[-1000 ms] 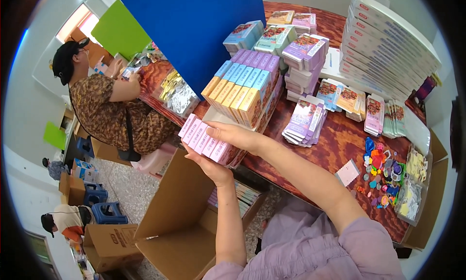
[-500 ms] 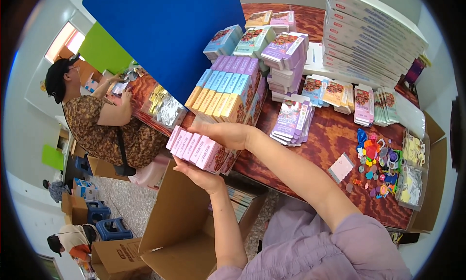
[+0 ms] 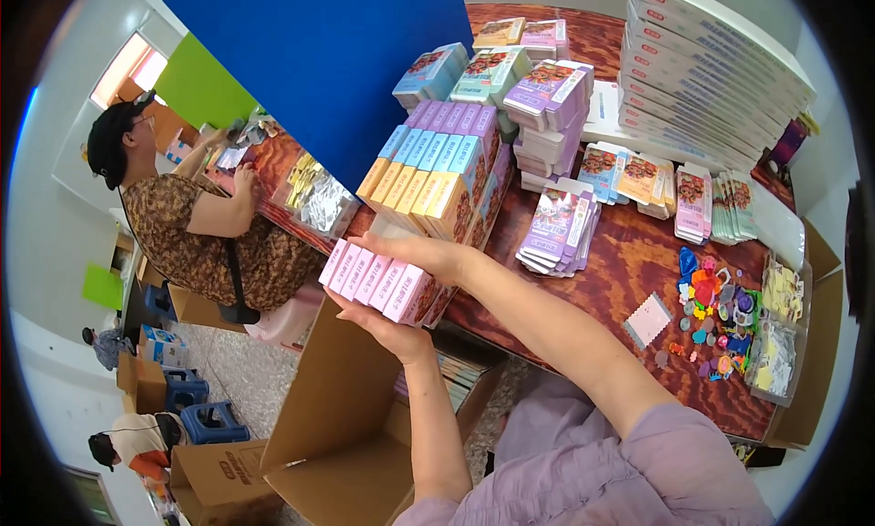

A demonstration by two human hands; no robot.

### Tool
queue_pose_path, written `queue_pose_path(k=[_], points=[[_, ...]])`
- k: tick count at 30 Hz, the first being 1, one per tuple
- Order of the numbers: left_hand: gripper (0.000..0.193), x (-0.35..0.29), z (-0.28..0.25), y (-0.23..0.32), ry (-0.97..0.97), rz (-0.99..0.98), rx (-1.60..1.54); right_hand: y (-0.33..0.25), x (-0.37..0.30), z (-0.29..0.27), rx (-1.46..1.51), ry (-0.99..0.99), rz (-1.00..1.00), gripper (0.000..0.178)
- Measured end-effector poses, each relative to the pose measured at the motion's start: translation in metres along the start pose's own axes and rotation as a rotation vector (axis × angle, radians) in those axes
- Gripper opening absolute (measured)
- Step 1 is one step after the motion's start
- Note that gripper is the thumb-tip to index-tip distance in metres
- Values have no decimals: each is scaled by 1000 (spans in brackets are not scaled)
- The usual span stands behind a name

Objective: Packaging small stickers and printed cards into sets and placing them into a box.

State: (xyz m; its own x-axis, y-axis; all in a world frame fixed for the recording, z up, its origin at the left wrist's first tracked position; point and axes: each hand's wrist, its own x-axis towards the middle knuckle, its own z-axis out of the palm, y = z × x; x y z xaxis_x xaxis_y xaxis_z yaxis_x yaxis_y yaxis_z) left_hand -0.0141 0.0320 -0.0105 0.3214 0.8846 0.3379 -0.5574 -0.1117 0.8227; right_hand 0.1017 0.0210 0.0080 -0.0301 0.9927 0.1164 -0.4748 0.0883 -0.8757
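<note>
A row of several small pink boxes [image 3: 375,275] is squeezed between my two hands at the table's near left edge. My left hand [image 3: 387,330] is closed along the near side of the row. Along the far side, my right hand [image 3: 415,255] is closed over the boxes, its fingertips partly hidden. Just beyond stands a block of upright boxes in layers: orange boxes [image 3: 415,198], blue boxes [image 3: 436,150] and purple boxes [image 3: 456,118]. Below my hands, an opened cardboard carton [image 3: 319,417] holds more thin boxes [image 3: 447,380], partly hidden by my left forearm.
Purple flat boxes [image 3: 558,227] are piled mid-table, beside a taller purple stack [image 3: 549,97]. White cases [image 3: 702,79] rise at the back right, with colourful small trinkets [image 3: 720,312] nearer. A blue divider [image 3: 319,61] separates a seated co-worker [image 3: 196,216] at left.
The whole view has shifted slightly. Both hands keep their grip on the pink boxes, whose ends look a little more evenly lined up. At left, the co-worker's hands have moved slightly.
</note>
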Motion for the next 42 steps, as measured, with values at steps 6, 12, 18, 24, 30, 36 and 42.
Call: queue_pose_path(k=[6,12,18,24,30,36,42], points=[[75,1,-1,-4,-25,-16,37,3,4,-1,112,108,-42,63],[76,8,-15,-16,34,-20,36,-4,1,-1,0,32,109,74],[74,4,-21,-18,-9,-122,-19,-6,-4,-2,3,-41,-30,86],[74,9,-16,3,-56,-223,-136,-2,5,7,32,109,6,68],[72,23,-37,24,155,166,465,-5,5,3,-1,163,-158,57],[52,-26,30,99,21,500,649,-11,-27,11,-155,419,-265,38],[38,-92,53,86,-536,643,504,2,-187,58,-805,843,-325,25]])
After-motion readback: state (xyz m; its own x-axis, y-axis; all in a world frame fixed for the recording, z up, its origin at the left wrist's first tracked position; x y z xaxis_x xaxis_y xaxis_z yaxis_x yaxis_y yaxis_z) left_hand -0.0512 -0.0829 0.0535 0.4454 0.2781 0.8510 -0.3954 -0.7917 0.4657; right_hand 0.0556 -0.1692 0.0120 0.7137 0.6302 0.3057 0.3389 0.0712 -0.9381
